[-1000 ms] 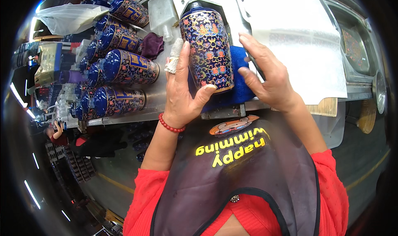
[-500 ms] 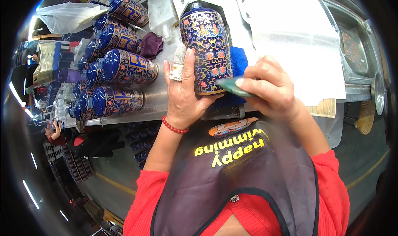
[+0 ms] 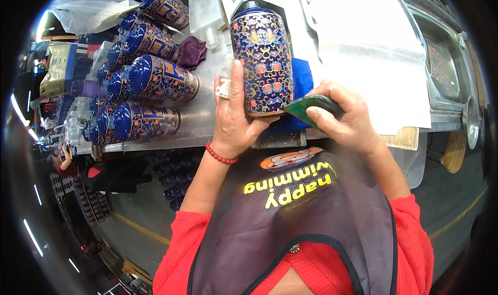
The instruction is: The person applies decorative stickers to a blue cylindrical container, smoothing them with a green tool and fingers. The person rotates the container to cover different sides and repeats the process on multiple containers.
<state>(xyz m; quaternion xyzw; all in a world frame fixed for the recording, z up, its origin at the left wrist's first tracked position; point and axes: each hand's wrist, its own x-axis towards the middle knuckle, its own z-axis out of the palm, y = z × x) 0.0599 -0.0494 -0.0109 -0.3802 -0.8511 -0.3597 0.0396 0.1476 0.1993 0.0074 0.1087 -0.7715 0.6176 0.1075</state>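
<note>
One glossy dark-blue bottle bears dense, multicoloured floral scrollwork.

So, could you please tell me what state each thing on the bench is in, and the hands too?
Patterned bottle: neck pointing away from the person.
Left hand: against the bottle's lower left.
Right hand: gripping the scraper.
Green scraper: held, edge at the bottle's lower right.
Blue cloth: partly hidden by the bottle.
Purple cloth: crumpled.
White sheet: spread out.
</note>
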